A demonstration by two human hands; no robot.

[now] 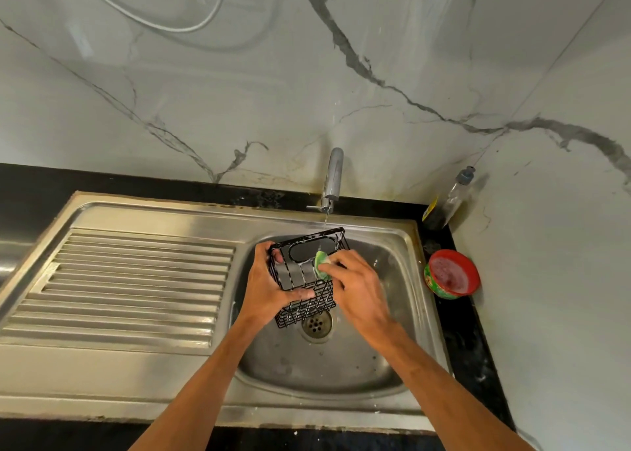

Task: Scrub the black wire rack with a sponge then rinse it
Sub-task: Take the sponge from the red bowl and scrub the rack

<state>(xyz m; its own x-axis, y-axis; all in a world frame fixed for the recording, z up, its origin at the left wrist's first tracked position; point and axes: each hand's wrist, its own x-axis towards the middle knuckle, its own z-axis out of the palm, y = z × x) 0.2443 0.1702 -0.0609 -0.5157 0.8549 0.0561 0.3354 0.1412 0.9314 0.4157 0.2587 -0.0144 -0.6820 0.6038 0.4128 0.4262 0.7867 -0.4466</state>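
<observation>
Over the sink basin I hold the black wire rack, a small basket, tilted with its solid slotted panel facing up. My left hand grips its left side, thumb across the front wires and fingers curled over the far edge. My right hand pinches a green and yellow sponge against the panel's right side. A thin stream of water falls from the tap onto the rack's far edge. Foam clings to the wires.
A ribbed steel draining board lies to the left of the basin. The drain sits below the rack. On the black counter at right stand a red-rimmed tub of dish paste and a clear bottle.
</observation>
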